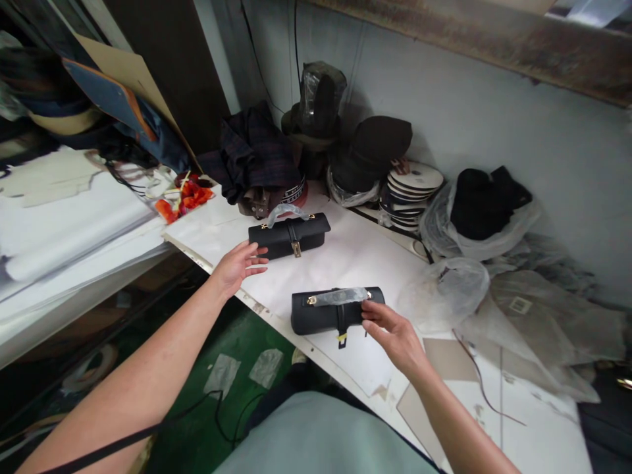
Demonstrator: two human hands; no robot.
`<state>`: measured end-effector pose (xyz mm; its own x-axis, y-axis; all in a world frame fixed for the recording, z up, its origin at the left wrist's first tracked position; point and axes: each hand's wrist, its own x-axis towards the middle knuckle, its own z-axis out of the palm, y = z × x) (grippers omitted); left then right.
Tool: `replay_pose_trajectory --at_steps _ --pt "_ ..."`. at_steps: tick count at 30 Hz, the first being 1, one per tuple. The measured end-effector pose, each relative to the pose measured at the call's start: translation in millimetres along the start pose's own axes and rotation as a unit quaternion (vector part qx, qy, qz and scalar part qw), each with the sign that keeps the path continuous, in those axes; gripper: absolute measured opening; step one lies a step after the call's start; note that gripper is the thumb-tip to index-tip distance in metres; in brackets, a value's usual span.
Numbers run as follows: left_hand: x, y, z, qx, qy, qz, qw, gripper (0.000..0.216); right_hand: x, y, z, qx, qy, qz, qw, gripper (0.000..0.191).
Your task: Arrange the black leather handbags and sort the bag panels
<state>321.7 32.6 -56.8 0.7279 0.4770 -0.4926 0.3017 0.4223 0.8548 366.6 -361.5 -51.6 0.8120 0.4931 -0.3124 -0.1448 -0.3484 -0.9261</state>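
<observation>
Two small black handbags lie on a white paper-covered table (365, 250). The far handbag (289, 235) has a plastic-wrapped handle standing up. My left hand (239, 264) hovers open just in front of it, fingers spread, not touching. The near handbag (332, 309) lies by the table's front edge, its wrapped handle flat on top. My right hand (392, 332) touches the right end of this bag, fingertips at the handle's end; whether it grips is unclear.
Black hats (368, 155) in plastic, a stack of round discs (412, 187) and dark cloth (251, 158) line the wall behind. Crumpled plastic bags (449, 289) lie to the right. White sheets (64, 217) fill a shelf at left. Below is a green floor (222, 368).
</observation>
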Motion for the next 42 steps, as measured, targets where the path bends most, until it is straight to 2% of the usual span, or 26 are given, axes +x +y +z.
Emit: replay_pose_trajectory --at_steps 2,5,7,10,17,24,30,33,37,42 --pt "-5 -4 -3 0.026 -0.005 0.011 1.000 0.038 4 1 1 -0.107 0.007 -0.090 0.990 0.042" --pt "-11 -9 -5 0.045 -0.012 0.020 0.999 0.048 13 0 5 -0.276 0.018 -0.192 0.942 0.046" --pt "-13 -11 -7 0.049 -0.012 0.022 0.998 0.052 23 1 9 -0.354 0.026 -0.216 0.910 0.051" --pt "-12 -10 -8 0.054 -0.017 0.022 0.998 0.052 38 3 14 -0.404 0.046 -0.221 0.886 0.050" --pt "-12 -6 -9 0.037 -0.030 0.020 0.999 0.052 63 1 23 -0.389 0.083 -0.230 0.888 0.032" --pt "-19 -7 -5 0.022 -0.020 0.021 0.999 0.060 68 9 21 -0.366 0.085 -0.252 0.892 0.031" --pt "-27 -6 -1 0.112 0.037 0.064 0.991 0.062 67 7 14 -0.372 0.094 -0.265 0.884 0.031" --pt "-22 -7 -2 0.194 0.097 0.114 0.970 0.052 68 6 12 -0.371 0.092 -0.281 0.880 0.031" --pt "-6 -5 -3 0.312 0.167 0.188 0.916 0.032 73 6 12 -0.368 0.093 -0.285 0.880 0.027" --pt "21 3 -5 0.386 0.198 0.261 0.862 0.023 86 4 17 -0.378 0.100 -0.272 0.879 0.024"
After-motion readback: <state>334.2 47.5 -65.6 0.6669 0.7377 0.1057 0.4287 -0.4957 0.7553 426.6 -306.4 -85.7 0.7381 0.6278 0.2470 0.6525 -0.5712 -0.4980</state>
